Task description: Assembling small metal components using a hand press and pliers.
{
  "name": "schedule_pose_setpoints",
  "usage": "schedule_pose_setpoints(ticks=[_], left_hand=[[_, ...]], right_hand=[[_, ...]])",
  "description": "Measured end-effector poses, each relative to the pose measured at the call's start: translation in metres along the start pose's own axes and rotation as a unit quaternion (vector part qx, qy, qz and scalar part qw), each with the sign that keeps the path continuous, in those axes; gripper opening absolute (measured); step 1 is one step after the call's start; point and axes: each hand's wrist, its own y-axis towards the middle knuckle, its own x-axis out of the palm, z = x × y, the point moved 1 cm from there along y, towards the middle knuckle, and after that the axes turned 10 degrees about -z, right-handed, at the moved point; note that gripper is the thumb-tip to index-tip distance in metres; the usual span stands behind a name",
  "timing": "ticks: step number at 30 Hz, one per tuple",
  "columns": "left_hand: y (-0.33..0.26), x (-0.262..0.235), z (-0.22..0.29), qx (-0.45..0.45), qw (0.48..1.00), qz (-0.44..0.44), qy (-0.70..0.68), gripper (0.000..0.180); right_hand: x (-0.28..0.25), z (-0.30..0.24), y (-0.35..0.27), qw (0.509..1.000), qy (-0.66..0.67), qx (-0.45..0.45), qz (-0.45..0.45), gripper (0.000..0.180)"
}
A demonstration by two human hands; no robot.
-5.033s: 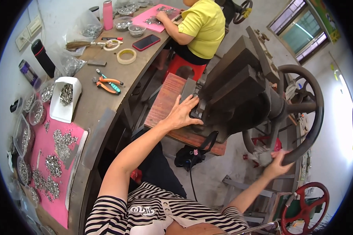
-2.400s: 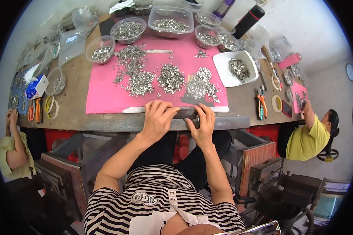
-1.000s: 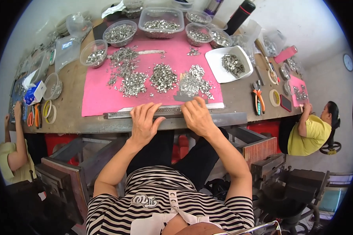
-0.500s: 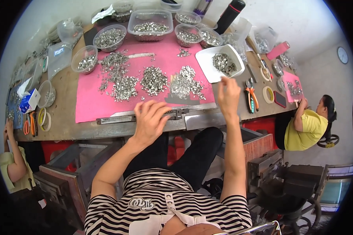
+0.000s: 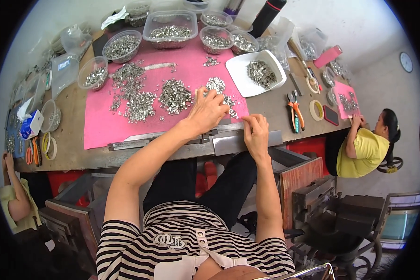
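My left hand (image 5: pixel 207 113) reaches over the right-hand pile of small silvery metal pieces (image 5: pixel 216 84), fingers bent but apart. It covers most of that pile. Near the mat's front right corner, my right hand (image 5: pixel 256 135) has thumb and index finger pinched; whatever they hold is too small to make out. Both hands are above a long metal bar (image 5: pixel 144 141) with a dark slider (image 5: pixel 205 137), lying along the bench edge by a flat metal plate (image 5: pixel 226 145). More metal-piece piles (image 5: pixel 175 96) lie on the pink mat (image 5: pixel 102 130).
A white tray (image 5: pixel 233 70) holding pieces stands right of the mat. Clear tubs (image 5: pixel 170 30) of pieces line the back. Orange-handled pliers (image 5: pixel 295 112), tape (image 5: pixel 316 110) and a phone (image 5: pixel 331 116) lie right. A person in yellow (image 5: pixel 366 149) works there; another person's arm (image 5: pixel 16 186) shows left.
My left hand has moved right and forward, from above the metal bar onto the right pile. My right hand has come back from the white tray toward the bench edge.
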Motion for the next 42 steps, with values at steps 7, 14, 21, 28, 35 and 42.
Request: schedule_pose_setpoints(ticks=[7, 14, 21, 28, 35, 42], left_hand=[[-0.004, -0.003, 0.002, -0.004, 1.0, 0.022, 0.01, 0.006], [-0.069, -0.044, 0.011, -0.074, 0.991, 0.066, -0.089, 0.004], [-0.108, -0.04, 0.021, -0.085, 0.992, 0.065, -0.067, 0.01], [-0.111, -0.038, 0.021, -0.069, 0.993, 0.067, -0.073, 0.011], [-0.113, -0.039, 0.021, -0.071, 0.992, 0.085, -0.068, 0.012], [-0.115, -0.033, 0.023, -0.094, 0.988, 0.085, -0.083, 0.015]], right_hand=[[0.007, 0.0, 0.006, 1.0, 0.008, 0.011, 0.013, 0.011], [0.005, 0.005, 0.015, 0.999, 0.01, 0.013, -0.029, 0.012], [0.001, 0.005, 0.024, 0.996, -0.048, -0.029, -0.07, 0.012], [0.003, -0.004, 0.018, 0.994, -0.06, -0.081, -0.041, 0.012], [0.03, -0.082, 0.009, 0.979, 0.062, -0.185, -0.061, 0.017], [0.041, -0.091, 0.01, 0.973, 0.018, -0.223, -0.055, 0.021]])
